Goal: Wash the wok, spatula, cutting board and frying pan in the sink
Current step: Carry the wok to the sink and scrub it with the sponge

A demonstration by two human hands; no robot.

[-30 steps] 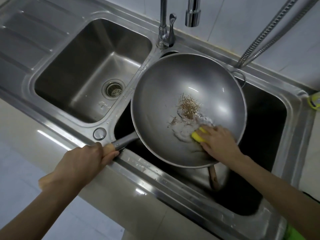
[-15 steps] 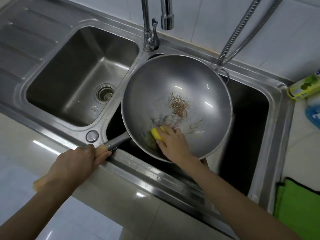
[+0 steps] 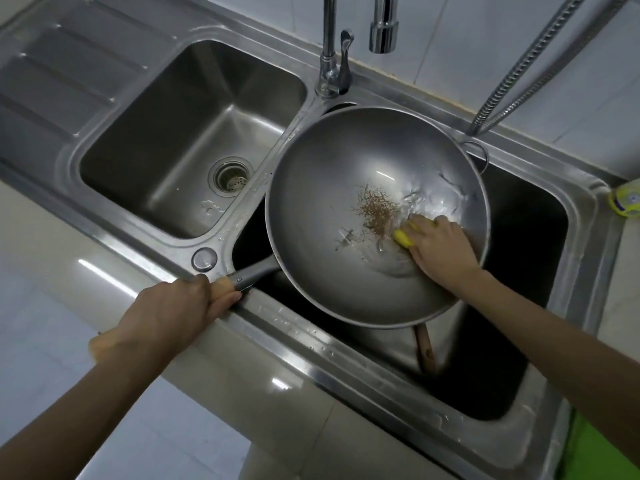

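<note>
A large steel wok hangs tilted over the right sink basin. My left hand grips its wooden handle at the sink's front rim. My right hand presses a yellow sponge against the wok's inner right side, beside a brown patch of residue and a smear of suds. A brown wooden handle, probably the spatula's, pokes out below the wok inside the right basin. The rest of it is hidden.
The left basin holds only its drain strainer. A faucet with spout and a metal hose stand behind the wok. A yellow bottle sits at the right edge, a green cloth at the lower right.
My right hand has swept the sponge from the wok's near left side across to its right side, leaving wet suds there. My left hand keeps hold of the handle.
</note>
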